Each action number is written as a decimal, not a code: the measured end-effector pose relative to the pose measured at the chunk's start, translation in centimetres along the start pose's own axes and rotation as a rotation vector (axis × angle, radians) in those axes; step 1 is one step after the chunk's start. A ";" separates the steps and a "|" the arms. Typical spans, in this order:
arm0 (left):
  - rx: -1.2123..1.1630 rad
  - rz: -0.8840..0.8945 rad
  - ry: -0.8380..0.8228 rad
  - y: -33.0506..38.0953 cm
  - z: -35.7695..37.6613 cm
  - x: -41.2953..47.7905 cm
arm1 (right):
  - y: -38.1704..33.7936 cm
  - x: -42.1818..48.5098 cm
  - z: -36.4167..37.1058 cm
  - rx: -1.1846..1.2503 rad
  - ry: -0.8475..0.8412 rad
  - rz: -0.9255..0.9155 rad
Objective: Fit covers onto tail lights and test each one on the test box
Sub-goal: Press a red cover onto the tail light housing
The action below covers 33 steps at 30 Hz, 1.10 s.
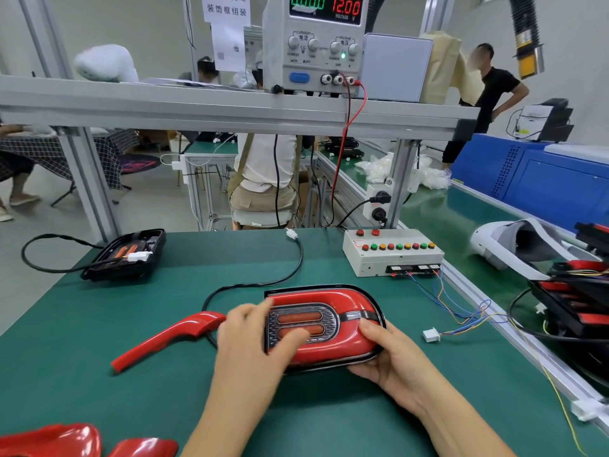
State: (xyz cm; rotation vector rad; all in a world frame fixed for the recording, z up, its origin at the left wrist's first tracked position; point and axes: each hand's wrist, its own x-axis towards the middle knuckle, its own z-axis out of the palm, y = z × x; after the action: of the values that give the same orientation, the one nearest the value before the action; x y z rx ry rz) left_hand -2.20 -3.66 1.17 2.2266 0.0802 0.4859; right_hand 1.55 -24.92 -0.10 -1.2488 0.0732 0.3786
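A tail light with a glossy red cover on its black housing lies on the green mat in front of me. My left hand presses on its left end, fingers lying over the orange lenses. My right hand grips its right end, thumb on top and fingers underneath. Its black cable runs back to a loose white plug. The white test box with coloured buttons stands at the back right. A second black tail light without a cover lies at the back left.
A loose red cover piece lies left of my hands, and more red covers sit at the near left edge. The test box's coloured wires end in a white connector. A power supply stands on the shelf above. More tail lights are stacked at right.
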 end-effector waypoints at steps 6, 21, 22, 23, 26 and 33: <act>-0.663 -0.466 -0.467 -1.1 -0.5 -0.4 | 0.1 0.2 -0.1 0.056 0.012 0.005; -0.974 -0.351 -0.617 -0.6 -0.5 -1.4 | 0.0 0.1 -0.3 0.019 -0.011 -0.047; -0.972 -0.335 -0.623 -0.6 -0.5 -1.5 | 0.0 0.0 -0.3 0.017 -0.013 -0.053; -0.971 -0.325 -0.625 -0.6 -0.6 -1.5 | 0.0 0.0 -0.3 0.017 -0.014 -0.058; -0.957 -0.300 -0.613 -0.5 -0.5 -1.5 | -0.1 -0.1 -0.4 0.021 -0.015 -0.071; -0.909 -0.250 -0.578 -0.2 -0.5 -1.5 | -0.1 0.0 -0.6 0.023 -0.031 -0.106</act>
State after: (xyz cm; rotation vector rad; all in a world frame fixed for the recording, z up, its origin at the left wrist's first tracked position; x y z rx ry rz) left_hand -3.71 -3.49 0.81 1.3543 -0.1422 -0.2483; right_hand 1.63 -25.52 -0.21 -1.2183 -0.0152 0.3043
